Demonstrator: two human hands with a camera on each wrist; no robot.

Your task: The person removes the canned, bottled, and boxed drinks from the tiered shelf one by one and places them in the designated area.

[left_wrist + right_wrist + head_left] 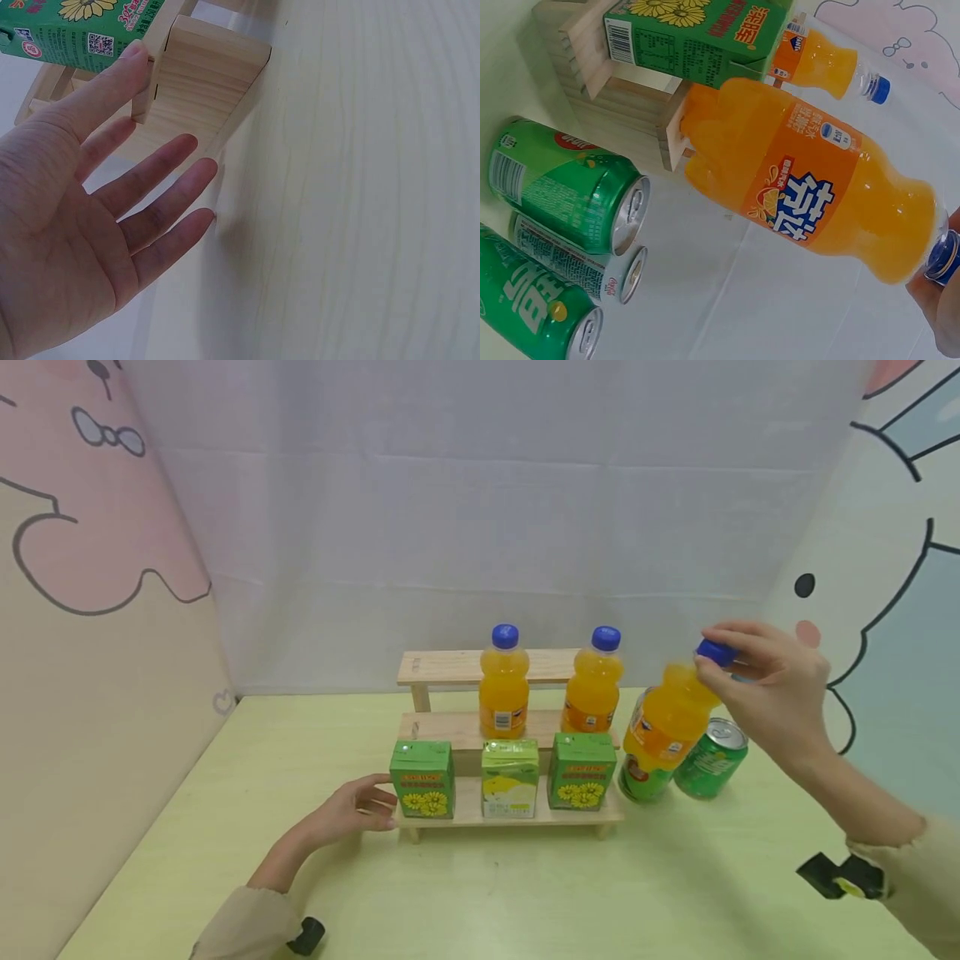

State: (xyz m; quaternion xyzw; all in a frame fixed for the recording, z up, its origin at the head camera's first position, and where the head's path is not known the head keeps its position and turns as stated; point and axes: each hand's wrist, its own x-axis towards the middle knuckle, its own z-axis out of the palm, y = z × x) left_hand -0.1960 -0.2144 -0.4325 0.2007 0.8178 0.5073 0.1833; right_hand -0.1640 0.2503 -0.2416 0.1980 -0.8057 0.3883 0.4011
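My right hand pinches the blue cap of an orange soda bottle, which hangs tilted at the right end of the wooden tiered rack. In the right wrist view the bottle has an orange label, and its base overlaps the rack. At the rack's left end, my left hand has its fingers spread. In the left wrist view the left hand's thumb lies along the rack's edge, just below a green drink carton. Two more orange soda bottles stand upright on the middle step.
Along the front step stand two green cartons with a pale pear-patterned carton between them. Behind the held bottle, several cans stand on the table, among them a green can. A white cloth hangs behind the rack.
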